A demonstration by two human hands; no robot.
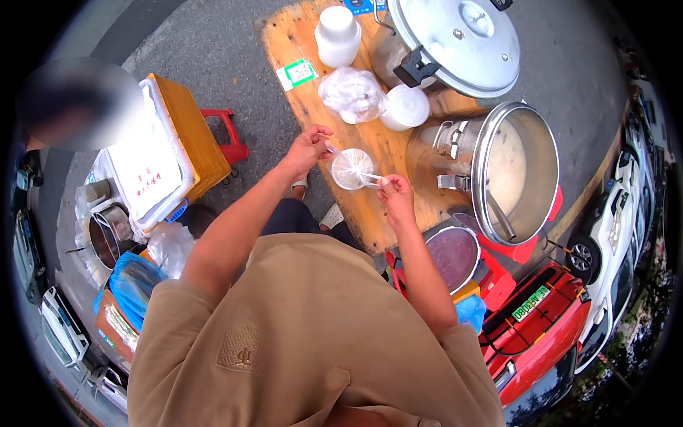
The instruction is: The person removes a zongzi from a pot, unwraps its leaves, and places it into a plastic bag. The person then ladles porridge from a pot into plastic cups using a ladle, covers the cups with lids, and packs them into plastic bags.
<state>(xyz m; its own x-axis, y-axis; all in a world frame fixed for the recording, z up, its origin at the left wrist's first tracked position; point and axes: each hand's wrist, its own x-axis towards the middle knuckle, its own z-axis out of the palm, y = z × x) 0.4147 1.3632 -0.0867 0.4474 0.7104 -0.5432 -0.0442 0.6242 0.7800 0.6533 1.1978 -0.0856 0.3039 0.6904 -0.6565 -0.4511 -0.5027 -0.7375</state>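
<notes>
Brown shirt (306,306) nearest the lens, an embossed emblem (240,347) on its chest, I face the wooden table (384,146). Over its near edge is a bagged round container (351,169), the stretched plastic slanting from my left toward the table's right side. My left hand (306,153) pinches one end, my right hand (397,196) the other. Right of the table, a red vehicle's (537,338) green plate (532,304) ends in 3080.

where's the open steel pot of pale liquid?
In the head view, the open steel pot is right of centre, below the lidded silver metal pot and right of the bare right hand.
</notes>
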